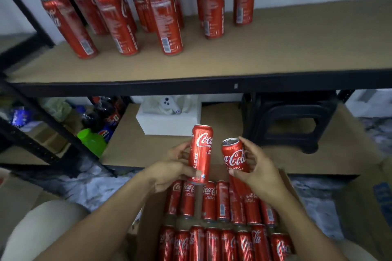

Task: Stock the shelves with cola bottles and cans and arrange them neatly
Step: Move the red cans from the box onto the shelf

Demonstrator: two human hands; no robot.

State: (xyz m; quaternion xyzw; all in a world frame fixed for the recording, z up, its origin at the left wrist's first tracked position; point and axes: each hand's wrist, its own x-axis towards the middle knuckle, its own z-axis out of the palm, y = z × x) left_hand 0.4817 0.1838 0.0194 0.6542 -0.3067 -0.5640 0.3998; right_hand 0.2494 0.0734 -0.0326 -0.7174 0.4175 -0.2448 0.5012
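L hand [174, 167] is wrapped round a tall red cola can [201, 153], fingers on its left side, thumb near the bottom; can is upright, lifted clear of the box. R hand [257, 168] grips a second cola can [235, 155] from its right side, fingers curled over the top rim and behind; this can tilts a bit left, sits lower than the L one. The two cans are just beside each other, w/ a small gap between.

Directly below both hands: open cardboard box [148, 218] w/ two rows of packed cans [212, 239], standing upright, tight together. R wrist passes over the far row's right end.

Above and beyond the hands: upper shelf board [275, 48] w/ approx a dozen shelved cans [165, 17] standing in loose clusters, mostly up-left of the hands; the right part of the board is bare.

Just behind the hands, lower shelf level: white box [169, 121] straight ahead, black stool [292, 121] ahead-right of R hand. Far left of L hand: green bottle [92, 141] and other dark bottles, blurry.
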